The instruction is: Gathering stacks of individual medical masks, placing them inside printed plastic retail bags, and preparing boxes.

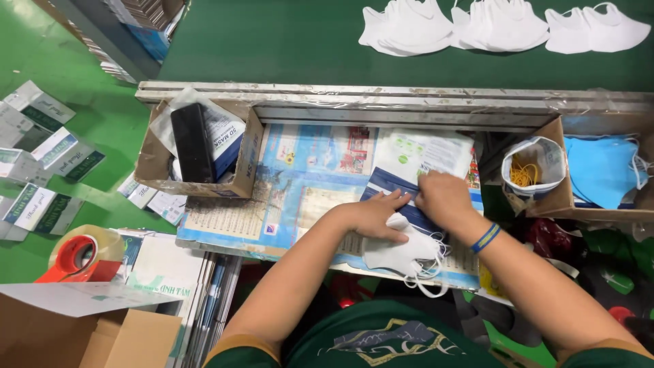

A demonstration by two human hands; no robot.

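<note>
the left hand [377, 217] lies flat on the white masks [402, 251], pinning them to the bench [300, 177]; the right hand [443, 196] pinches the pouch [419, 157], steadying its mouth.

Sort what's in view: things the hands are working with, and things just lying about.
In use: left hand, right hand, white masks, packet.

Lying about: tape roll, box with black device, blue masks, rubber bands.
</note>
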